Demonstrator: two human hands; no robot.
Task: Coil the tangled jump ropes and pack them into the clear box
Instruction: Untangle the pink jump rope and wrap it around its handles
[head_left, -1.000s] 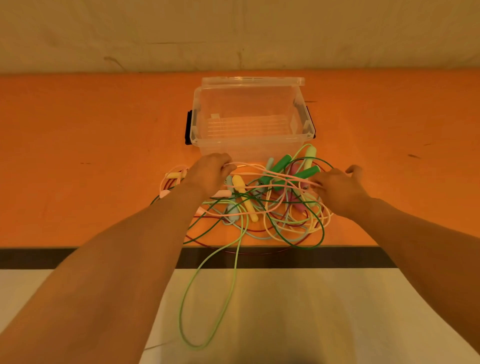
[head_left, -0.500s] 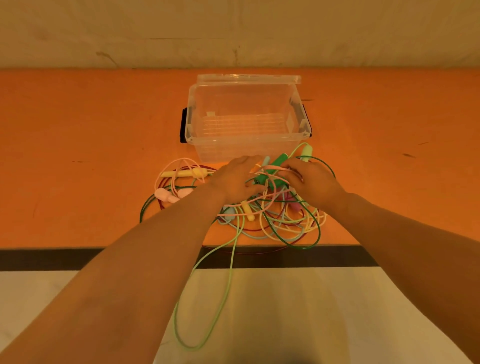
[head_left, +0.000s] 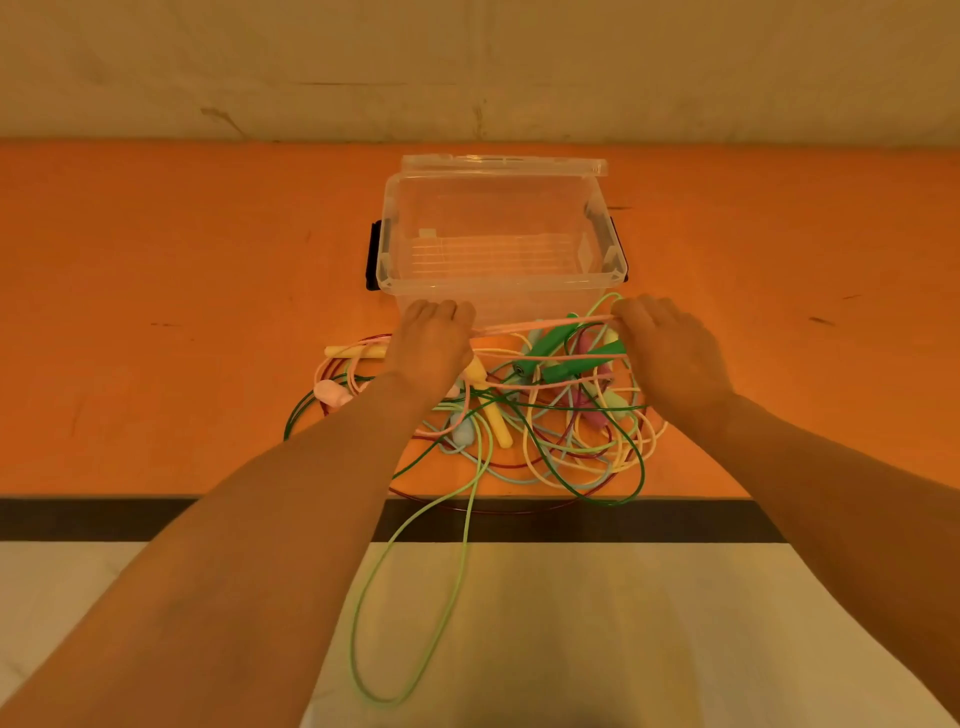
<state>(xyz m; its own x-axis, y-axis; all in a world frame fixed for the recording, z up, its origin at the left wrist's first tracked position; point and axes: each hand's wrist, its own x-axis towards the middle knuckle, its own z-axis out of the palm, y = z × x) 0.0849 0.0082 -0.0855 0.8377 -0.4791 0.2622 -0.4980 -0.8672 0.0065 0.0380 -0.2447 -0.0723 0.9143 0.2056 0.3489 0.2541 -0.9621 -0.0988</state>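
We reach both bare forearms forward over the orange bench (head_left: 156, 270), palms down, knuckles toward us. Our left hand (head_left: 431, 345) curls its fingers around one end of a stretch of pink rope (head_left: 540, 325), just in front of the near wall of the clear box (head_left: 498, 244). Our right hand (head_left: 667, 353) pinches the other end of that stretch, fingers bent under, so the pink rope runs taut and nearly level between the two hands, raised a little above the pile. Under and between the hands lies the tangle of ropes (head_left: 519, 431), spread on the bench just on our side of the box: dark green, pale yellow, light blue, red and pink cords looped over one another. Two green handles (head_left: 550, 345) lie side by side near the right hand, a yellow handle (head_left: 353, 352) sticks out to the left of the left hand, and a pink handle (head_left: 332, 392) rests at the left fringe of the pile. A light green loop (head_left: 410, 613) hangs off the bench's near edge, down past the dark strip. The box stands open, its lid (head_left: 504, 165) tipped back behind it, with black latches at both ends and no rope inside.
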